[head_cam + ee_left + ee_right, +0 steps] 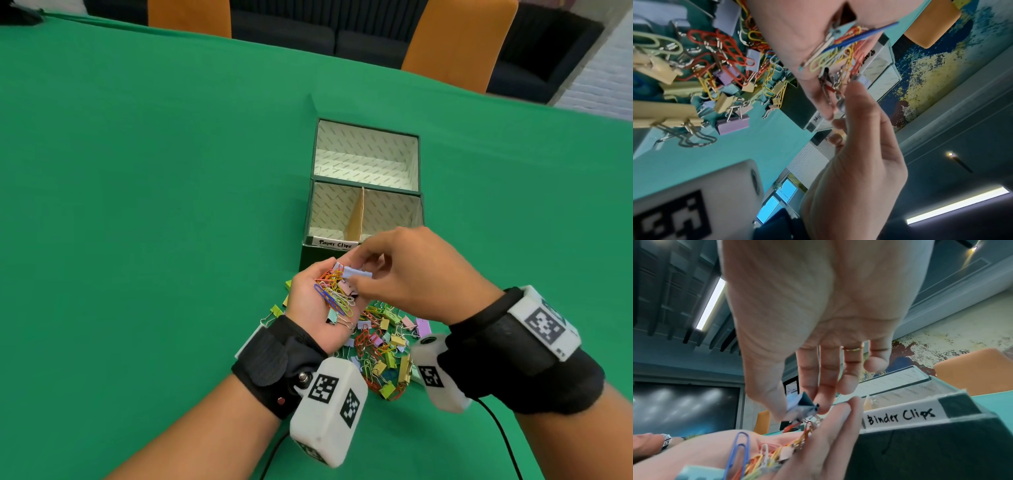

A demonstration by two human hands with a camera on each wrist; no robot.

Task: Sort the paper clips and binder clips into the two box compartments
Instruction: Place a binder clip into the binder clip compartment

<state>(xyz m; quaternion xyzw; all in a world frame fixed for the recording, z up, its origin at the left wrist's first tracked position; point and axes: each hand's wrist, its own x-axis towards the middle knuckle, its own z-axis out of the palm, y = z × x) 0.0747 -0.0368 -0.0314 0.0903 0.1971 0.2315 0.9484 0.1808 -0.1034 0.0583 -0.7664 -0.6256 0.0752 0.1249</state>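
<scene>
My left hand (308,308) is palm up above the table, fingers cupped round a handful of coloured paper clips (334,296) mixed with a few small binder clips. My right hand (394,274) reaches over it and pinches a pale blue binder clip (356,273) between thumb and forefinger, just above the handful. The right wrist view shows this binder clip (801,407) in the pinch, still touching the tangle below. The dark green box (421,212) stands just beyond both hands, split by a cardboard divider (358,216). Its left compartment is labelled "Paper Clips" (335,244), its right one "Binder Clips" (902,416).
A loose pile of mixed clips (383,346) lies on the green tablecloth (154,205) beneath and between my wrists. The box's open lid (366,154) sits directly behind the box. Two orange chair backs (455,44) stand at the table's far edge.
</scene>
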